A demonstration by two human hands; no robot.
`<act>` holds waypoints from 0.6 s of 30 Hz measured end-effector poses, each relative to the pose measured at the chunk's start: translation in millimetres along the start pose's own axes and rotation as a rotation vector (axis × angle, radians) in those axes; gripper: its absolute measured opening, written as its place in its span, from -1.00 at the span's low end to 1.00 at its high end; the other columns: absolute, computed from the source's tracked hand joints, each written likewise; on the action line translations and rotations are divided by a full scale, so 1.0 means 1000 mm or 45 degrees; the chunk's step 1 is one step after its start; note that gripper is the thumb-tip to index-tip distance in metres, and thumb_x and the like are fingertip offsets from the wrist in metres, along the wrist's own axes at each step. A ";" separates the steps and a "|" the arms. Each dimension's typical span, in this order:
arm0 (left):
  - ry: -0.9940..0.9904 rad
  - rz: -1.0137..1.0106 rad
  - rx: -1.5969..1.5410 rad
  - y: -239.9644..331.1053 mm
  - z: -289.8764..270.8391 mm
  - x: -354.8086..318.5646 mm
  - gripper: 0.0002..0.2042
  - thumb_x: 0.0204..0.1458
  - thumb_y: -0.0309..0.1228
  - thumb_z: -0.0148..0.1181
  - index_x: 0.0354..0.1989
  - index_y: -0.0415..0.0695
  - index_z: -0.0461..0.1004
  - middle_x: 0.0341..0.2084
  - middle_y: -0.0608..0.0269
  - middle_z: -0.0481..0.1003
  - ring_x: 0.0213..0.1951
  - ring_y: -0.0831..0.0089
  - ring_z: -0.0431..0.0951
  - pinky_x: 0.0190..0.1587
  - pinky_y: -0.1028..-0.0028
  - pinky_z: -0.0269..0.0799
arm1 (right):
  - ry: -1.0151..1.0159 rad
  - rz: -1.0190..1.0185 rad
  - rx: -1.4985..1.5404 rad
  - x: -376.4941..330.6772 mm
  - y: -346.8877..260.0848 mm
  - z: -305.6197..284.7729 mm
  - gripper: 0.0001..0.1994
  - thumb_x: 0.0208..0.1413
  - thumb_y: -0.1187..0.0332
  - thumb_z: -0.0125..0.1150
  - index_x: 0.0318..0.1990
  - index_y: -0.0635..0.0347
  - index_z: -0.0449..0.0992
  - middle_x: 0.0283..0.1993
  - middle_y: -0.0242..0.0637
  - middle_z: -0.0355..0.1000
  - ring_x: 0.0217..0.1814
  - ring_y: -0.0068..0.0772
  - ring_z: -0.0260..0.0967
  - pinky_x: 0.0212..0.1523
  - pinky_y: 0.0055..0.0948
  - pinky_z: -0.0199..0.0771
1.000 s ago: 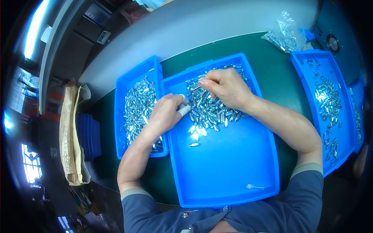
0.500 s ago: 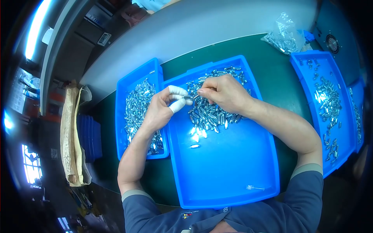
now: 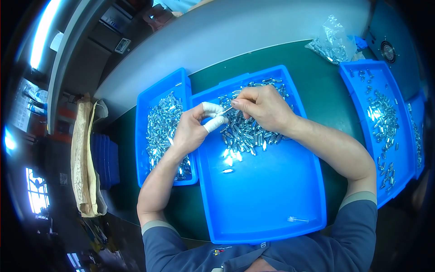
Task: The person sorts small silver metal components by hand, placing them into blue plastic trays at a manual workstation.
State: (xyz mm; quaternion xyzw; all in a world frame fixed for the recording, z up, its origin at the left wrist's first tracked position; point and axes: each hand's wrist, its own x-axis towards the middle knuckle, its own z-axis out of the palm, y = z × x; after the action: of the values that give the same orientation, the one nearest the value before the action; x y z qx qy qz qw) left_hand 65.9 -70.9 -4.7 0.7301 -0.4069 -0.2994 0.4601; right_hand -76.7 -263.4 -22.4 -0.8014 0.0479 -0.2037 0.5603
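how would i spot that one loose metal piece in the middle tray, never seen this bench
Find the large blue tray in the middle of the green table. Inside it, look just below the heap of shiny metal pieces, towards the tray's left side. The loose metal piece lies alone on bare blue, while its neighbours crowd together.

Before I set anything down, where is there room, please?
The middle blue plastic tray has room between its heaped silvery metal parts and small clear piece; so does the green tabletop right of that tray, beyond the right forearm. Crowded: the heap beneath the right hand.
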 end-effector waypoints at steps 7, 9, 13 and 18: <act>0.057 0.031 -0.023 -0.003 0.009 -0.002 -0.81 0.20 -0.46 0.31 -0.08 -0.27 0.55 -0.22 0.15 0.66 -0.09 0.41 0.68 0.05 0.41 0.54 | 0.042 -0.058 -0.086 -0.003 -0.006 -0.001 -0.65 0.29 0.18 0.23 -0.45 0.25 0.63 -0.62 -0.29 0.50 -0.59 -0.44 0.45 -0.51 -0.35 0.37; 0.062 0.074 0.016 -0.004 0.011 -0.004 -0.83 0.21 -0.54 0.27 -0.06 -0.26 0.53 -0.20 0.09 0.67 -0.12 0.40 0.68 0.01 0.42 0.55 | 0.041 -0.068 -0.094 -0.003 -0.008 0.000 -0.65 0.30 0.18 0.22 -0.45 0.25 0.63 -0.63 -0.28 0.50 -0.60 -0.45 0.45 -0.51 -0.36 0.37; 0.062 0.107 0.075 0.001 0.006 -0.002 -0.83 0.20 -0.52 0.28 -0.07 -0.25 0.55 -0.23 0.11 0.68 -0.12 0.41 0.69 0.00 0.43 0.54 | 0.044 0.014 0.062 -0.003 -0.005 0.001 -0.63 0.32 0.19 0.19 -0.47 0.26 0.62 -0.63 -0.31 0.49 -0.59 -0.50 0.45 -0.51 -0.40 0.38; 0.417 0.310 0.684 0.006 -0.013 0.001 -0.81 0.14 -0.46 0.35 -0.10 -0.24 0.59 -0.28 0.14 0.69 -0.18 0.40 0.68 -0.03 0.40 0.52 | 0.110 0.067 0.111 0.003 0.008 -0.009 -0.60 0.37 0.14 0.15 -0.43 0.25 0.60 -0.63 -0.41 0.45 -0.55 -0.66 0.36 -0.51 -0.52 0.32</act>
State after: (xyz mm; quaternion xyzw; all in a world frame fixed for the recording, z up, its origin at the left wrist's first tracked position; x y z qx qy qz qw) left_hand 75.1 -67.4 6.4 0.8098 -0.4760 -0.0031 0.3431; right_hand -76.5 -275.5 -26.1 -0.7653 0.0841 -0.2252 0.5972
